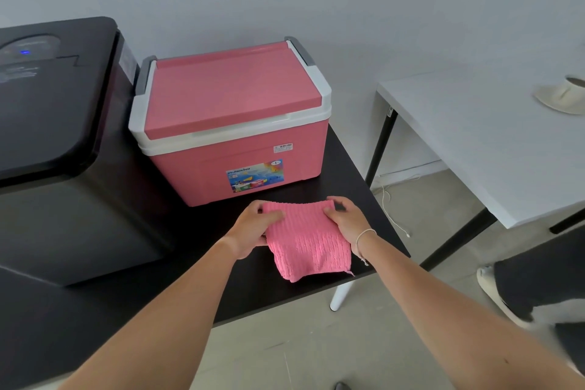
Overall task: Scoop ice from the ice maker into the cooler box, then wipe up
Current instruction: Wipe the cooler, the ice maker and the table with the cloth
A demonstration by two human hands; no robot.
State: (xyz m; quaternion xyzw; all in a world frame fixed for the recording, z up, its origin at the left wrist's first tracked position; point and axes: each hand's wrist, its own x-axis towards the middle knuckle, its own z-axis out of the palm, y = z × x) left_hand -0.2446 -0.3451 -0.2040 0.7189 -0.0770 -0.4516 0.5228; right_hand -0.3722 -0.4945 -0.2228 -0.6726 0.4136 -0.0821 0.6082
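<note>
now the pink cloth (308,241) could slip off the near edge of the black desk (164,288), because one corner of it already hangs just over that edge. it could also bunch up if one hand pulls harder than the other. the left hand (253,228) grips the cloth's far left corner, with its fingers (273,216) closed on top. the right hand (346,218) grips the far right corner the same way. the cloth sits between both hands and spreads back toward the person. the pink cooler box (231,123) stands just behind the cloth with its lid shut. the black ice maker (60,123) is to the left, also shut. i think the scooping is done and this is the wiping part.
</note>
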